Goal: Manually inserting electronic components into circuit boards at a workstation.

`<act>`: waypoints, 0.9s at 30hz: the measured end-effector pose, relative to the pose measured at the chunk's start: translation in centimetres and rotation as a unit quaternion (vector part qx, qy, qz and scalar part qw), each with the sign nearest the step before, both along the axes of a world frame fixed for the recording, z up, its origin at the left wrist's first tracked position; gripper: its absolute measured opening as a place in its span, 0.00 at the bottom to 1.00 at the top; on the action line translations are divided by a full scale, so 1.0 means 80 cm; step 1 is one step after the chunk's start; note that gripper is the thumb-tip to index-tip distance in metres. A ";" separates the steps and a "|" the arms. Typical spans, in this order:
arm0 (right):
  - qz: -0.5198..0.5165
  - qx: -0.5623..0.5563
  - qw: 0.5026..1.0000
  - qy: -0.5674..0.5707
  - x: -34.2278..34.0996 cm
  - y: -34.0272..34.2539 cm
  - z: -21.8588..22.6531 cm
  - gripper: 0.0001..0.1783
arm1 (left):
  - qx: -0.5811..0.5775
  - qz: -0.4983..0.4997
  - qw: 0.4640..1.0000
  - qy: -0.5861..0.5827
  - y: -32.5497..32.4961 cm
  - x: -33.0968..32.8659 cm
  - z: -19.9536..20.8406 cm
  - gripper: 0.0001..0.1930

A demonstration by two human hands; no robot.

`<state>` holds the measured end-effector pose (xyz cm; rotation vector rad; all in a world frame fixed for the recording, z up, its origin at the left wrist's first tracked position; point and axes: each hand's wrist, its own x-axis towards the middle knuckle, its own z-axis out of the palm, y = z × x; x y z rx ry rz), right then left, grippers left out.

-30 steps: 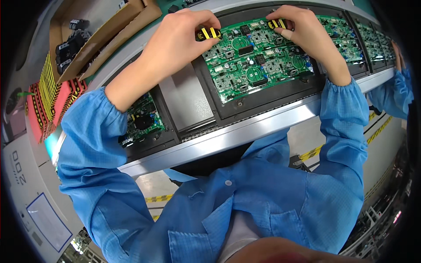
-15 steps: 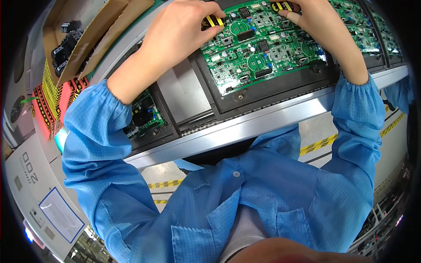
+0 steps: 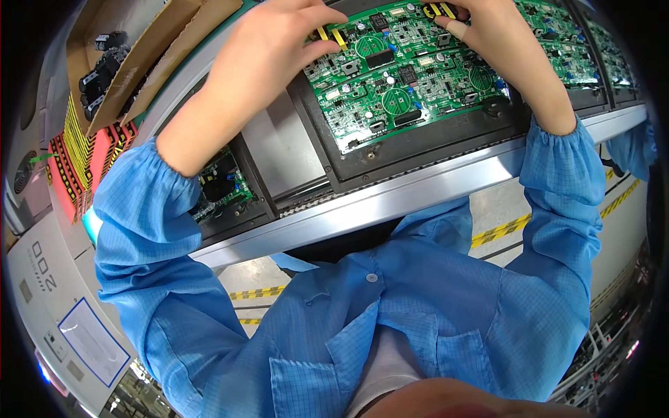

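My left hand (image 3: 273, 42), angled rightward, pinches a yellow-striped component (image 3: 339, 39) at the upper-left corner of the green circuit board (image 3: 395, 102); less of the part shows than half a second ago, so whether it touches the board I cannot tell; a black tray (image 3: 421, 144) carries the board; toward the board's upper edge my right hand (image 3: 493, 31), curled leftward, grips a second striped component (image 3: 440, 10); both parts remain in grasp.

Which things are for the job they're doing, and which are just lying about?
In use now:
left grip, on a yellow-striped part
right grip, on another yellow-striped part
green circuit boards
black frame around them

Seemingly not in use now:
cardboard box with black parts in it
blue-edged sheet
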<state>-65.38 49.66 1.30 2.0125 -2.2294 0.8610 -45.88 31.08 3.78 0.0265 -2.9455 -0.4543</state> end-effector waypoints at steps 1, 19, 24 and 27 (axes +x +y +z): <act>0.004 -0.001 1.000 -0.001 0.002 -0.004 0.001 0.15 | -0.001 0.004 1.000 -0.001 -0.012 0.001 -0.012 0.10; -0.046 -0.016 0.993 -0.109 0.008 0.043 0.027 0.16 | 0.082 -0.086 0.993 0.001 0.036 0.029 -0.041 0.11; -0.038 -0.023 0.992 -0.121 0.012 0.065 0.019 0.18 | 0.076 -0.105 0.991 0.014 0.036 0.028 -0.047 0.11; -0.011 -0.009 0.988 -0.153 0.015 0.071 0.016 0.19 | 0.057 -0.113 0.992 0.014 0.036 0.029 -0.046 0.11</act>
